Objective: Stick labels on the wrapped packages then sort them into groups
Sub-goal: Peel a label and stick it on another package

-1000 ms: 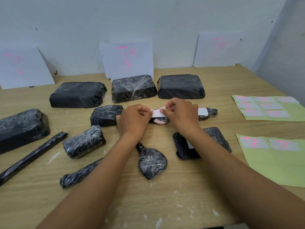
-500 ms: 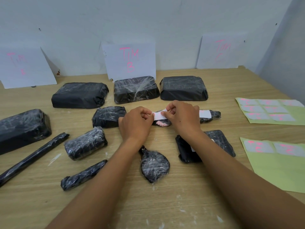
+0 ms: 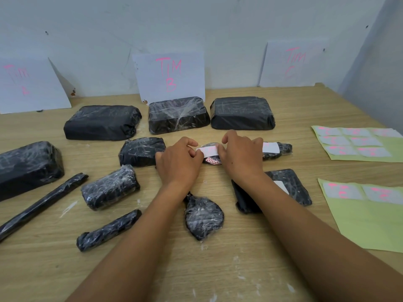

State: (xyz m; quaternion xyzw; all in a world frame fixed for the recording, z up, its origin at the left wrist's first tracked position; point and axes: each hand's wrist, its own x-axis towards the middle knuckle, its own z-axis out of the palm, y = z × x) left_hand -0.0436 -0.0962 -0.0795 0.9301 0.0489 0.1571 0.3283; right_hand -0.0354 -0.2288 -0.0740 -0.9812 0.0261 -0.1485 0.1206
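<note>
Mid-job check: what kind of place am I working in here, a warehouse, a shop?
Likely an improvised sorting station, not a warehouse: a plain wooden table against a bare wall, handwritten paper signs like TIM B propped behind black wrapped packages, and green sheets of labels at the right.

We are looking at what seems to be a makeshift parcel-sorting corner of a plain room. A scuffed, pale wooden worktop (image 3: 239, 269) is standing against a bare whitish wall (image 3: 196, 22). White paper signs (image 3: 171, 76) hand-lettered in pink, the middle one reading "TIM B", are leaning there, while black film-wrapped packages (image 3: 102, 122) and light-green sticker sheets (image 3: 370, 223) are lying spread out.
</note>
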